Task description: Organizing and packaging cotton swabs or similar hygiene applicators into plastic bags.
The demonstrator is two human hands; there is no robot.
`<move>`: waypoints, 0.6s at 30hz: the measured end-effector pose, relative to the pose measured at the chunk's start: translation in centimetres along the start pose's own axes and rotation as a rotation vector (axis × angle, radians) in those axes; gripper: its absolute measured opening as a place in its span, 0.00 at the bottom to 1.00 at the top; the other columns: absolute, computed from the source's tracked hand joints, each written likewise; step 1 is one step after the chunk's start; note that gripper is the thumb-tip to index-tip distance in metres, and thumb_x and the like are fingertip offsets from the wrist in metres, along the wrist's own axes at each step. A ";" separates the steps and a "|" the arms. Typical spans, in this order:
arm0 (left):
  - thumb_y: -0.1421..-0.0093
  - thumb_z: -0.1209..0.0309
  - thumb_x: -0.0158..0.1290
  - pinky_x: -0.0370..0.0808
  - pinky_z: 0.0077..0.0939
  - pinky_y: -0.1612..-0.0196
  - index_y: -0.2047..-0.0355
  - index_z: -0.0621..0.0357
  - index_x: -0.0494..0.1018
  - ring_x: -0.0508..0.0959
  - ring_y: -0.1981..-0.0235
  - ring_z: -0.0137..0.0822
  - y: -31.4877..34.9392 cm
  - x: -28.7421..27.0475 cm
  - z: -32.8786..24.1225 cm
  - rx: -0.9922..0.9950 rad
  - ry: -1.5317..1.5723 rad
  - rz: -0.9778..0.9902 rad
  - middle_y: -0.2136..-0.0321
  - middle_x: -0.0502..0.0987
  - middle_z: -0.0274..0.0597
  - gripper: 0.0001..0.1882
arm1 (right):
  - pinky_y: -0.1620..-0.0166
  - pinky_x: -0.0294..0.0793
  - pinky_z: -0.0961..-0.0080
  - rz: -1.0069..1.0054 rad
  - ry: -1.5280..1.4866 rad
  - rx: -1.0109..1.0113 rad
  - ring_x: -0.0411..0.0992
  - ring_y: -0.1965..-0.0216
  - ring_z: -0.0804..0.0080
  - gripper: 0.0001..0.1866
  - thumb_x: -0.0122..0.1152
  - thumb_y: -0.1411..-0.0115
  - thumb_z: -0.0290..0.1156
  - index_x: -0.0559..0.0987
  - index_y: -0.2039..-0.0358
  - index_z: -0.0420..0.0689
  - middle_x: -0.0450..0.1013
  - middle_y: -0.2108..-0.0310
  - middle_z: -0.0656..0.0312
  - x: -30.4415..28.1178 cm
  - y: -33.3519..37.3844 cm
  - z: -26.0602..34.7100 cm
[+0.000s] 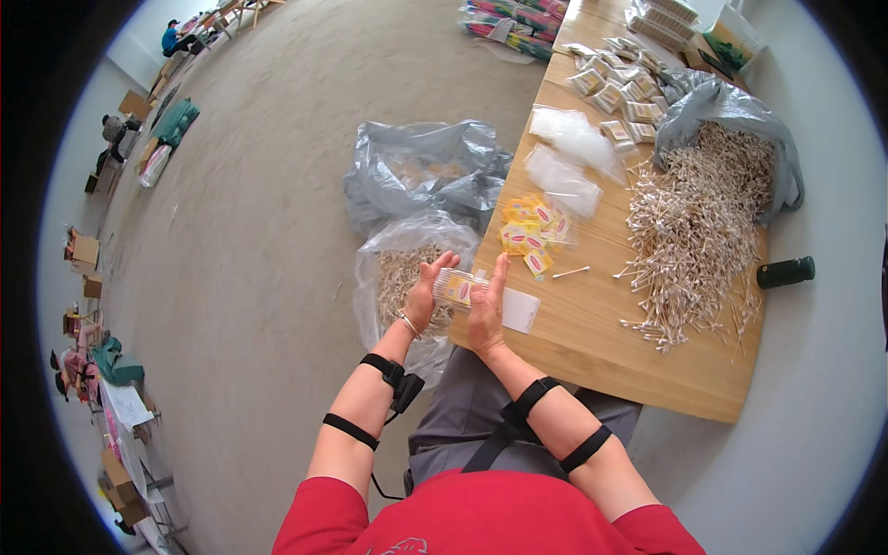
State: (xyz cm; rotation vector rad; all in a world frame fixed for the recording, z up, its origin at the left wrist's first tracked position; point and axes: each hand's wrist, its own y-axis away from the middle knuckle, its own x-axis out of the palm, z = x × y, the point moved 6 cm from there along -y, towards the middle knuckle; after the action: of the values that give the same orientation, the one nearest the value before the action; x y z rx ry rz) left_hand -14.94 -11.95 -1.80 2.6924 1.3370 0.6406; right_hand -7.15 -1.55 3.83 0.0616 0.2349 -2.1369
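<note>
A small clear pack of cotton swabs (454,288) with a yellow label sits between my two hands at the table's near left corner. My left hand (423,294) supports its left end, fingers reaching past it. On the other side, my right hand (487,313) presses against the pack with the thumb over its face and the fingers straight up. Just right of that hand, a white card (521,311) lies on the wooden table (592,324). Yellow printed cards (527,242) are spread beyond it, beside a single loose swab (571,272).
Loose swabs (680,245) spill from a grey plastic bag (787,166) at right. Clear empty bags (566,180) and filled packs (638,111) lie farther back. A dark green cylinder (785,272) is at the right edge. Bags of swabs (393,268) stand left, below the table.
</note>
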 end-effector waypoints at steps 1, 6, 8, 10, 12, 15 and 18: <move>0.38 0.37 0.23 0.53 0.30 0.36 0.36 0.60 0.51 0.57 0.37 0.38 0.0 -0.1 0.0 0.000 -0.006 0.008 0.38 0.57 0.47 0.43 | 0.33 0.31 0.62 -0.003 -0.015 0.001 0.30 0.31 0.50 0.40 0.36 0.37 0.50 0.41 0.36 0.31 0.35 0.33 0.42 0.4 0.0 0.1; 0.38 0.38 0.23 0.53 0.33 0.36 0.36 0.61 0.49 0.56 0.37 0.39 0.1 0.0 -0.3 0.007 -0.041 0.058 0.38 0.57 0.49 0.43 | 0.33 0.31 0.63 -0.002 -0.035 -0.022 0.32 0.31 0.50 0.40 0.36 0.37 0.50 0.43 0.36 0.31 0.37 0.33 0.42 1.8 -0.1 0.6; 0.38 0.37 0.22 0.55 0.32 0.36 0.36 0.61 0.49 0.57 0.37 0.39 0.0 0.3 -0.3 -0.007 0.005 0.069 0.38 0.57 0.49 0.43 | 0.33 0.31 0.63 -0.012 -0.042 -0.033 0.32 0.31 0.50 0.40 0.36 0.37 0.51 0.43 0.37 0.30 0.38 0.34 0.42 2.1 -0.2 0.6; 0.38 0.38 0.23 0.55 0.32 0.37 0.36 0.61 0.49 0.58 0.37 0.39 -0.1 0.6 -0.4 -0.016 0.032 0.077 0.39 0.58 0.49 0.42 | 0.33 0.32 0.63 -0.027 -0.047 -0.041 0.33 0.32 0.50 0.40 0.37 0.37 0.50 0.44 0.37 0.30 0.38 0.34 0.42 2.1 -0.3 0.4; 0.37 0.39 0.24 0.56 0.32 0.37 0.36 0.61 0.48 0.58 0.38 0.39 0.1 0.5 -0.4 -0.026 0.055 0.080 0.39 0.58 0.49 0.42 | 0.33 0.33 0.62 -0.018 -0.050 -0.032 0.34 0.32 0.50 0.40 0.38 0.37 0.49 0.44 0.37 0.30 0.39 0.34 0.42 2.3 -0.2 0.4; 0.35 0.43 0.28 0.58 0.32 0.38 0.36 0.62 0.49 0.62 0.40 0.40 0.1 0.2 -0.3 -0.032 0.051 0.083 0.40 0.60 0.50 0.38 | 0.33 0.34 0.62 0.004 -0.048 -0.016 0.35 0.32 0.50 0.39 0.40 0.37 0.47 0.45 0.37 0.30 0.40 0.34 0.42 2.5 -0.1 0.6; 0.33 0.50 0.34 0.60 0.31 0.39 0.38 0.62 0.52 0.66 0.43 0.39 0.0 0.5 -0.4 -0.030 0.118 0.082 0.43 0.65 0.49 0.32 | 0.33 0.35 0.64 0.031 -0.013 -0.022 0.35 0.32 0.51 0.38 0.41 0.39 0.44 0.45 0.37 0.30 0.40 0.34 0.43 2.6 -0.1 0.5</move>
State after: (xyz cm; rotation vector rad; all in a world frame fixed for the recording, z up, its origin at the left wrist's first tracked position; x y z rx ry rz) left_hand -14.87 -11.59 -1.28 2.7363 1.2355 0.8334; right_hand -8.63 -3.75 3.94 0.0386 0.2484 -2.1028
